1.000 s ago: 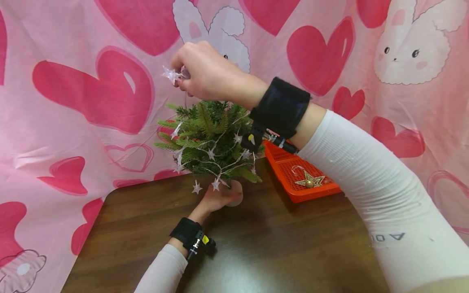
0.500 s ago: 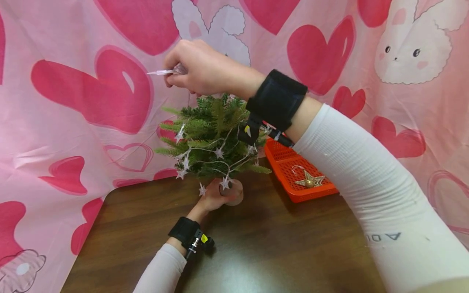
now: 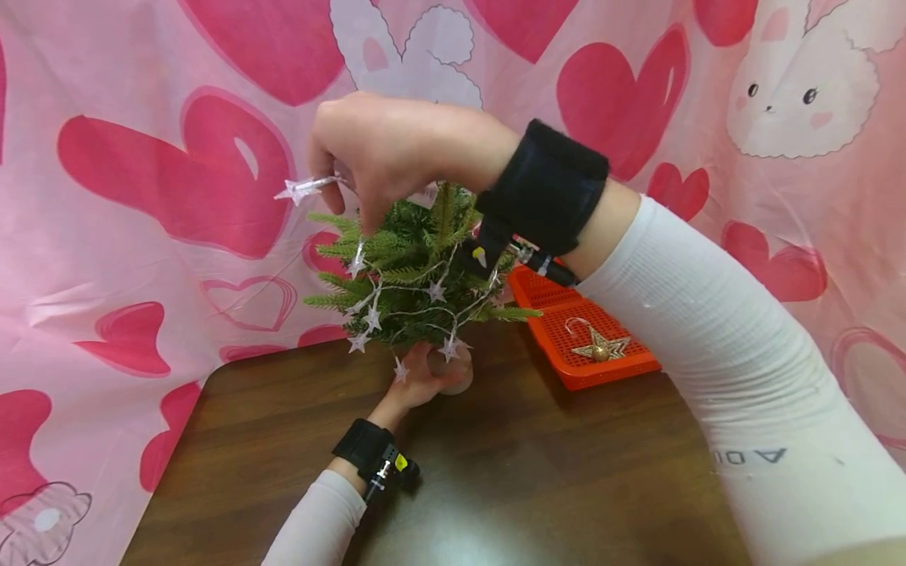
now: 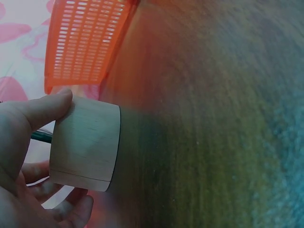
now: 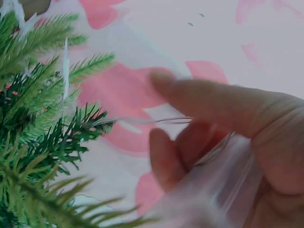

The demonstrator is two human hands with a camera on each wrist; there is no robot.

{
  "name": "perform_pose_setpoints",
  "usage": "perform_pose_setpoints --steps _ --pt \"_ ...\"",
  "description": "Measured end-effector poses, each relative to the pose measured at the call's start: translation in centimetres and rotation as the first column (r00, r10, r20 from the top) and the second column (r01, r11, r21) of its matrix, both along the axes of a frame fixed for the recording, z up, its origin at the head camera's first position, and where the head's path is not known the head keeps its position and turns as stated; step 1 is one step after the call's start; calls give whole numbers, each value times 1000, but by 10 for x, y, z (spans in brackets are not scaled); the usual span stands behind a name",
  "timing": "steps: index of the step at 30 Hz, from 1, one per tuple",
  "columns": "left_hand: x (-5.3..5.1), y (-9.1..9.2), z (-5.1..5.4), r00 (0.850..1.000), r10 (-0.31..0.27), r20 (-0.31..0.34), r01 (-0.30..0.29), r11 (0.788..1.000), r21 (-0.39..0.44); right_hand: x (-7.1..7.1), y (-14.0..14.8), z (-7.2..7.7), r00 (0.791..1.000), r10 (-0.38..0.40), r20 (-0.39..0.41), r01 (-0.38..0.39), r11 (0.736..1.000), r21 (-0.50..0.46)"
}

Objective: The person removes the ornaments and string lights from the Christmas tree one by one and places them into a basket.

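A small artificial Christmas tree [image 3: 403,251] stands on the table, wound with a string of clear star lights [image 3: 373,317]. Around its pale wooden base [image 4: 88,142], my left hand [image 3: 416,384] keeps a grip, thumb on one side and fingers curled on the other. My right hand [image 3: 396,149] is above the tree's upper left, fingers curled round the light string's thin wire [image 5: 156,120]. From these fingers a clear star [image 3: 300,190] sticks out leftward. In the right wrist view the thumb is lifted off the fingers, and blurred clear plastic lies within the palm. The treetop is hidden behind the right hand.
An orange perforated basket [image 3: 559,369] sits right of the tree, holding a gold star ornament [image 3: 600,346]. The right forearm partly covers it. A pink curtain [image 3: 248,63] with hearts and rabbits hangs behind the brown wooden table [image 3: 297,440].
My right hand has dipped toward the upper left branches, and its thumb now points down. The held star has shifted left and down. The tree has leaned slightly right; my left hand stays at the base.
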State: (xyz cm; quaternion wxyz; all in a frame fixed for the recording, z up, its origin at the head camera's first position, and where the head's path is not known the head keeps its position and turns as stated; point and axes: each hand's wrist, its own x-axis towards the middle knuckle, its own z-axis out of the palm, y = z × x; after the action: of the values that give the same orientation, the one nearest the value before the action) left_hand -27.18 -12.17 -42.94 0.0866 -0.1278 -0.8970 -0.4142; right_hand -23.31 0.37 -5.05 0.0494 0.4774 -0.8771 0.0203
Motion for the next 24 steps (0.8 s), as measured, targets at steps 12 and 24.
perform_pose_setpoints --steps 12,24 --pt "0 1 0 1000 8 29 -7 1000 -19 11 -3 -13 978 -11 -210 18 999 31" --pt "1 2 -2 999 13 46 -13 1000 -5 14 -13 -15 997 -22 -72 8 983 -185"
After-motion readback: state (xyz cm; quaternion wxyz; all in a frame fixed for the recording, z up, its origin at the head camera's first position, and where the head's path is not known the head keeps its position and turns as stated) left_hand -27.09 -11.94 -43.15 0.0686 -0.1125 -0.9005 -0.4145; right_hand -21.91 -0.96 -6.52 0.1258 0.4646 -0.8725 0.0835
